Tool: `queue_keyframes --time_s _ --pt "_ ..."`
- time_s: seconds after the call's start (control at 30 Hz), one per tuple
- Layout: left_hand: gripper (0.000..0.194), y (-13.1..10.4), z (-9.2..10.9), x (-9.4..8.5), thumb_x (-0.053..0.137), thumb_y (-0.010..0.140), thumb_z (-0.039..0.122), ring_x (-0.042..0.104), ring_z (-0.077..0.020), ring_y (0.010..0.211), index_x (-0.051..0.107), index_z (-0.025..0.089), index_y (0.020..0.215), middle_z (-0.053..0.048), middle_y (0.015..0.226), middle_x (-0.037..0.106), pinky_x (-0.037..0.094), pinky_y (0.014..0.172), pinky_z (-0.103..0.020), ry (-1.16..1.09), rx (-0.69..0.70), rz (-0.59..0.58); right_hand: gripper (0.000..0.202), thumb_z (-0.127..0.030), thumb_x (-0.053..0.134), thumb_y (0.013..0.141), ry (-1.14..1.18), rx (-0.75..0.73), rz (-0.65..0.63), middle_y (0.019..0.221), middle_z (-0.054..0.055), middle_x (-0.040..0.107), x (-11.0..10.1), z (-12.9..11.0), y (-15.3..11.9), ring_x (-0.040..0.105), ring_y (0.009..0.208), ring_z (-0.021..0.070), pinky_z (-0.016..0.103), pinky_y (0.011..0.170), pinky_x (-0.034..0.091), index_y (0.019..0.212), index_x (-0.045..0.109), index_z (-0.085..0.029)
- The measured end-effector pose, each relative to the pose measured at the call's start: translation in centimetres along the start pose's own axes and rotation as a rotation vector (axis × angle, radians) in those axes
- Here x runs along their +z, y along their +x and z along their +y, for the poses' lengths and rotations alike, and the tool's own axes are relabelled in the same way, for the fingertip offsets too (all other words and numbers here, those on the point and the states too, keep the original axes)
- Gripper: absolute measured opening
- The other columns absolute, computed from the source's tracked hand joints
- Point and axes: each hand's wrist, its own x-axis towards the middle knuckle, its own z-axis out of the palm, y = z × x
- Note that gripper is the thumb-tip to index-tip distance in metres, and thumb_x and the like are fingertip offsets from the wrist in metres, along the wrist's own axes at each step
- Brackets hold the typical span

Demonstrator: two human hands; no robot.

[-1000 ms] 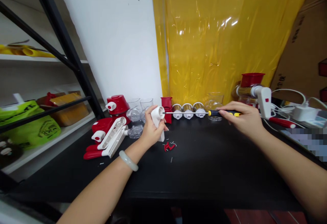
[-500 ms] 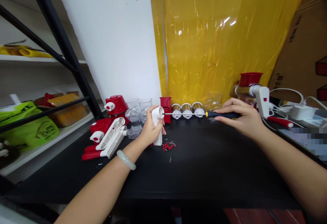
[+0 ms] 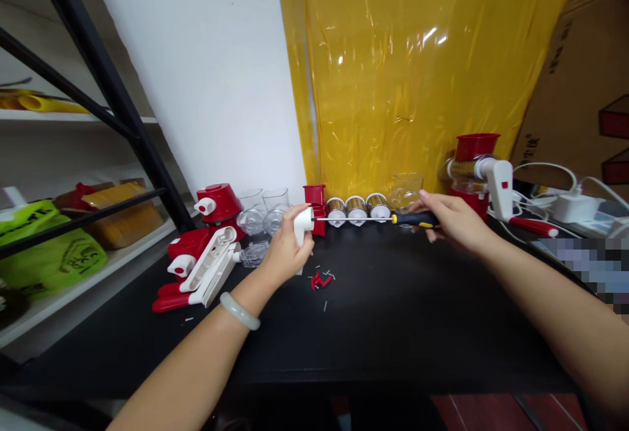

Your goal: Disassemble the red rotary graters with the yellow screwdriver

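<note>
My left hand (image 3: 288,247) is wrapped round a white plastic part (image 3: 303,226), whose round end faces right. The screwdriver (image 3: 415,219) lies level, its long shaft reaching left with the tip at that round end; whether the tip sits in a screw is too small to tell. My right hand (image 3: 445,218) holds the dark blue and yellow handle by its rear end. Below my left hand, a small red part (image 3: 320,280) lies on the black table (image 3: 393,333) with several small screws around it.
Red and white housings (image 3: 219,203), white handle pieces (image 3: 216,267) and clear cups (image 3: 275,205) stand at the left. Three metal drums (image 3: 356,210) line the back. An assembled red and white grinder (image 3: 500,188), cables and a white adapter (image 3: 574,208) are at the right.
My left hand has turned the white part so its round end faces the screwdriver more squarely. My right hand's fingers have shifted towards the back of the handle. The view has moved slightly.
</note>
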Motion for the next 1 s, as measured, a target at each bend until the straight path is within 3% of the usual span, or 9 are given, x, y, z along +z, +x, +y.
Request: queue_keyframes --time_s 0.1,0.23,0.4,0.5,0.6,0.67,0.77,0.87,1.0 --pt "0.061 -0.1 0.4 -0.1 0.054 0.086 0.014 0.066 -0.0152 0.065 0.033 0.021 0.143 -0.003 0.094 0.064 0.055 0.069 -0.033 0.056 0.003 -0.014 0.064 -0.067 0.047 0.092 -0.252 -0.020 -0.023 0.039 0.001 0.057 -0.2 -0.2 -0.1 0.049 0.035 0.0144 0.029 0.040 0.035 0.050 0.060 -0.021" --pt "0.060 -0.2 1.2 -0.1 0.052 0.086 0.015 0.065 -0.0154 0.054 0.034 0.022 0.143 0.001 0.079 0.061 0.056 0.065 -0.034 -0.060 -0.087 -0.085 0.056 -0.057 0.048 0.093 -0.433 -0.231 0.120 0.043 0.001 0.056 -0.3 -0.5 -0.4 0.056 0.045 0.0181 0.031 0.049 0.039 0.050 0.056 -0.022" --pt "0.062 0.0 1.8 0.2 0.050 0.082 0.018 0.061 -0.0162 0.044 0.028 0.026 0.140 0.005 0.073 0.056 0.052 0.046 -0.030 -0.361 -0.377 -0.263 0.039 -0.036 0.051 0.091 -0.535 -0.545 0.160 0.053 0.002 0.059 -0.7 -0.4 -0.8 0.055 0.049 0.0170 0.032 0.054 0.041 0.055 0.054 -0.024" --pt "0.064 0.3 2.0 0.4 0.048 0.080 0.019 0.057 -0.0141 0.039 0.023 0.029 0.138 0.008 0.073 0.054 0.050 0.039 -0.028 -0.541 -0.558 -0.329 0.028 -0.035 0.060 0.087 -0.542 -0.648 0.135 0.057 0.003 0.061 -0.7 -0.5 -1.0 0.056 0.053 0.0171 0.032 0.057 0.045 0.061 0.059 -0.025" --pt "0.064 0.3 2.0 0.5 0.049 0.080 0.019 0.057 -0.0138 0.039 0.023 0.029 0.138 0.009 0.071 0.054 0.049 0.040 -0.027 -0.526 -0.578 -0.307 0.014 -0.040 0.070 0.082 -0.326 -0.543 0.237 0.071 0.004 0.069 -0.1 -0.3 -0.7 0.064 0.065 0.0188 0.032 0.065 0.051 0.079 0.067 -0.026" --pt "0.065 0.1 2.0 0.6 0.051 0.081 0.017 0.059 -0.0148 0.042 0.027 0.027 0.140 0.007 0.071 0.056 0.052 0.045 -0.028 -0.389 -0.452 -0.215 0.026 -0.049 0.070 0.081 -0.056 -0.368 0.286 0.072 0.001 0.069 0.4 0.2 -0.2 0.066 0.064 0.0185 0.031 0.061 0.052 0.093 0.067 -0.026" --pt "0.063 -0.4 2.0 0.7 0.055 0.081 0.014 0.064 -0.0164 0.053 0.036 0.023 0.141 0.002 0.079 0.062 0.056 0.063 -0.033 -0.099 -0.193 -0.067 0.052 -0.071 0.047 0.089 0.219 -0.015 0.058 0.053 0.000 0.062 0.7 1.4 0.6 0.054 0.039 0.0153 0.027 0.040 0.042 0.085 0.066 -0.023" --pt "0.063 -0.6 2.2 0.4 0.057 0.080 0.012 0.064 -0.0173 0.063 0.040 0.019 0.141 -0.002 0.087 0.063 0.056 0.073 -0.035 0.054 -0.048 0.006 0.071 -0.080 0.034 0.088 0.016 0.195 -0.186 0.036 0.001 0.050 0.6 2.2 1.0 0.038 0.026 0.0122 0.027 0.031 0.027 0.056 0.060 -0.021" --pt "0.064 -0.3 2.3 -0.1 0.056 0.079 0.012 0.061 -0.0156 0.053 0.040 0.021 0.140 0.003 0.072 0.059 0.055 0.062 -0.032 -0.055 -0.094 -0.034 0.066 -0.070 0.041 0.090 -0.383 -0.029 0.042 0.037 0.000 0.042 0.3 1.6 0.5 0.043 0.036 0.0136 0.029 0.040 0.030 0.043 0.039 -0.024"
